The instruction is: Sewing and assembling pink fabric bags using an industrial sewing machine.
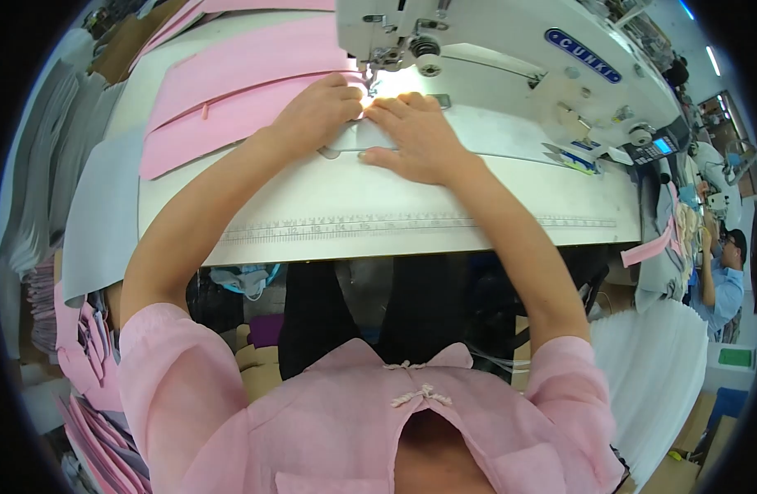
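Sewing: my hands meet at the needle of the white sewing machine [494, 58], upper middle of the frame, under its bright lamp.
Left hand: my left hand [321, 111] is curled, fingertips pinching the edge of the pink fabric [230, 107] right at the presser foot.
Right hand: my right hand [415, 136] lies flat and spread, palm down, fingers pressing the fabric edge against the desk, gripping nothing.
Fabric: soft, matte pink panels, long and strip-like with straight edges, stretching from the needle toward the upper left.
Desk: the desk [354, 206] is smooth, pale and glossy, with a printed ruler strip [395, 226] running along its near edge.
Sides: grey folded cloth [57, 156] stacked at left, pink cut pieces [90, 395] heaped at lower left.
Right edge: another person in a blue shirt [724, 288] sits there.
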